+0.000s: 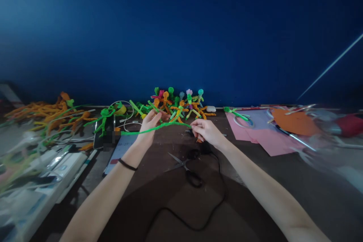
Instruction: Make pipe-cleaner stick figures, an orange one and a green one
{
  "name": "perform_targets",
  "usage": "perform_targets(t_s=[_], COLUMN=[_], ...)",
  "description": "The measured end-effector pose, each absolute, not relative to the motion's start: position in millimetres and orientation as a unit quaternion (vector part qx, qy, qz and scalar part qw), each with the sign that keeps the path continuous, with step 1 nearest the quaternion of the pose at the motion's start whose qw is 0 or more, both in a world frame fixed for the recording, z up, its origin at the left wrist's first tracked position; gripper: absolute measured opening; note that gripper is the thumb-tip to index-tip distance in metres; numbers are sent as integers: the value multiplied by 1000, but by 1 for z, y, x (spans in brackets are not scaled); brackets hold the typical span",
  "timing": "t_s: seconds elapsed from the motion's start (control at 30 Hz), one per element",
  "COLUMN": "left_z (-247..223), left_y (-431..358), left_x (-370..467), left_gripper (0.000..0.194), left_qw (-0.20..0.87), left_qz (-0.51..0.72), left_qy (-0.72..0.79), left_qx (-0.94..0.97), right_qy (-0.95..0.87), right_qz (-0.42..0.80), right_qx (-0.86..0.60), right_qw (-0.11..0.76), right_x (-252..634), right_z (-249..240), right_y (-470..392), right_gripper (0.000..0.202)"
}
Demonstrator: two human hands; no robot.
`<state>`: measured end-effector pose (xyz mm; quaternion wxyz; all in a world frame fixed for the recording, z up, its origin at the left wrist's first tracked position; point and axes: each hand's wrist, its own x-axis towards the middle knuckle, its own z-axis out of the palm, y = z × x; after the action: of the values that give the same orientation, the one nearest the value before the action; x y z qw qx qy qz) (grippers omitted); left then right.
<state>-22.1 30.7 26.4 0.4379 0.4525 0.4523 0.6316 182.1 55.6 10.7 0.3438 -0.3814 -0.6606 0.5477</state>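
Note:
A long bright green pipe cleaner [167,124] runs from across my left wrist toward my right hand, slightly bowed. My right hand [208,131] pinches its right end between thumb and fingertips. My left hand [151,124], with a dark band at the wrist, is closed at the pipe cleaner's middle part; the exact grip is partly hidden. Just behind the hands stand several small pipe-cleaner figures [181,109] in orange, green, pink and blue, against the wall. Below the hands, scissors [184,164] with black handles lie with their blades apart on the dark table [181,204].
A phone [119,153] lies left of the scissors, beside a white power strip [66,172]. Orange pipe-cleaner pieces [36,111] are heaped far left. Pink paper [279,141] and an orange sheet [293,121] lie right. A black cable [219,200] curves across the front.

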Motion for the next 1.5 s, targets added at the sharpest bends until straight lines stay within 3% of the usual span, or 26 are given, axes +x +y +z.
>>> perform_targets(t_s=[0.47,1.5], left_z=[32,21], left_y=[31,32], left_x=[-22,-17], left_gripper=[21,12], left_qw=[468,451], left_qz=[744,731], left_qy=[343,336], left_qx=[331,386], right_qy=[-617,-676], right_qz=[553,514], right_qx=[-433,-442], right_qw=[355,288], right_x=[185,183], right_z=[-1,-13], right_y=[68,70], right_gripper=[4,3])
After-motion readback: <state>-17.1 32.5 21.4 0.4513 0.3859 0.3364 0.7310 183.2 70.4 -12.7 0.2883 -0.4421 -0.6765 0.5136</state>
